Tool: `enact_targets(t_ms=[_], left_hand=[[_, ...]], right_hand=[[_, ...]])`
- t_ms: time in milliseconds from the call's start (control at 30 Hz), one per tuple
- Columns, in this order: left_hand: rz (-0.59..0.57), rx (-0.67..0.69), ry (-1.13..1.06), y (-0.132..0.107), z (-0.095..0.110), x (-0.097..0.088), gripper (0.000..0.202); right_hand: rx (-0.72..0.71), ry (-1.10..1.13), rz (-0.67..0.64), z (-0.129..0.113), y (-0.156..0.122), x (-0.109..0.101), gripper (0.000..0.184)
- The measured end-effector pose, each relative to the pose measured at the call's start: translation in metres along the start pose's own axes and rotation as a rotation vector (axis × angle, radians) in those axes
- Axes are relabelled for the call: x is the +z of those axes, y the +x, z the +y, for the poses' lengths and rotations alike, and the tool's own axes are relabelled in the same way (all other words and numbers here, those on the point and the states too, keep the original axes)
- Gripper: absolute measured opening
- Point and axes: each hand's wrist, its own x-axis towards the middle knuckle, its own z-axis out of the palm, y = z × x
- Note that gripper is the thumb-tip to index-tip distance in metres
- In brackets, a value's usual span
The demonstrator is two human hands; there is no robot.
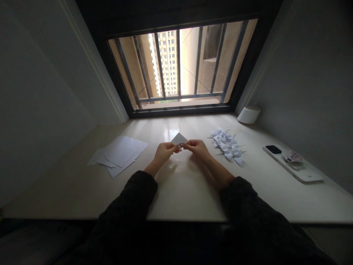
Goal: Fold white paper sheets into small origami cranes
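progress: we pinch one part-folded sheet (179, 139) between left hand (164, 152) and right hand (197, 147); folded figures (227, 145) lie finished, flat sheets (120, 154) wait.

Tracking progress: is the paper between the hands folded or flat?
Folded: the paper is a small pointed shape, smaller than the flat sheets, pinched between left hand and right hand.

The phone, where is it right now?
In the head view the phone lies flat on the right side of the table, to the right of the pile of folded paper shapes and the right hand.
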Motion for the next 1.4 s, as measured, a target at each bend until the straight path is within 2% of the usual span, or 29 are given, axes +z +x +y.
enact_targets(t_ms=[267,667,867,1000,1133,1233,1333,1400], left_hand=[[0.008,-0.024,0.03,0.001,-0.001,-0.001,0.032],[0.042,-0.049,-0.03,0.006,-0.007,-0.003,0.036],[0.098,-0.041,-0.101,0.007,-0.007,-0.006,0.042],[0.173,-0.053,-0.191,0.008,-0.007,-0.007,0.044],[0.194,-0.056,-0.259,0.008,-0.005,-0.009,0.041],[0.229,0.008,-0.187,0.008,-0.005,-0.01,0.038],[0.244,0.093,-0.048,0.009,-0.006,-0.011,0.037],[0.236,0.128,0.05,0.009,-0.008,-0.012,0.037]], right_hand=[[0.011,0.001,0.021,0.001,0.004,-0.007,0.033],[-0.043,0.017,0.03,0.002,0.004,-0.002,0.034],[-0.085,-0.009,-0.031,0.002,0.002,-0.001,0.036],[-0.105,0.002,-0.093,0.002,0.0,0.004,0.034],[-0.108,-0.043,-0.179,0.004,-0.003,0.007,0.034],[-0.1,-0.12,-0.228,0.006,-0.004,0.008,0.035],[-0.099,-0.116,-0.152,0.007,-0.003,0.009,0.035],[-0.097,-0.043,-0.082,0.007,-0.001,0.009,0.042]])
